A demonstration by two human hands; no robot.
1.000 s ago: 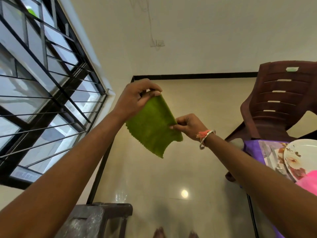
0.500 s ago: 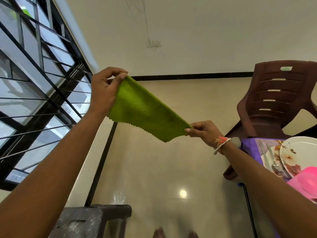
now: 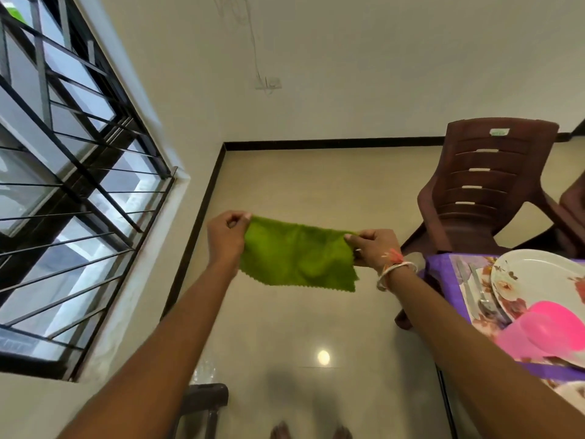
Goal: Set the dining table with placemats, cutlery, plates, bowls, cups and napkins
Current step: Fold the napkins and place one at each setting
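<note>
Head view: left hand (image 3: 226, 239) and right hand (image 3: 373, 248) pinch green napkin (image 3: 294, 258) over glossy floor (image 3: 285, 331) by window (image 3: 63, 201)

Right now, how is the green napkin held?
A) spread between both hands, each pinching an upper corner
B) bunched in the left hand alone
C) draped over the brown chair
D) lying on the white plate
A: the left hand and the right hand each pinch an upper corner of the green napkin, which hangs spread in the air.
</note>
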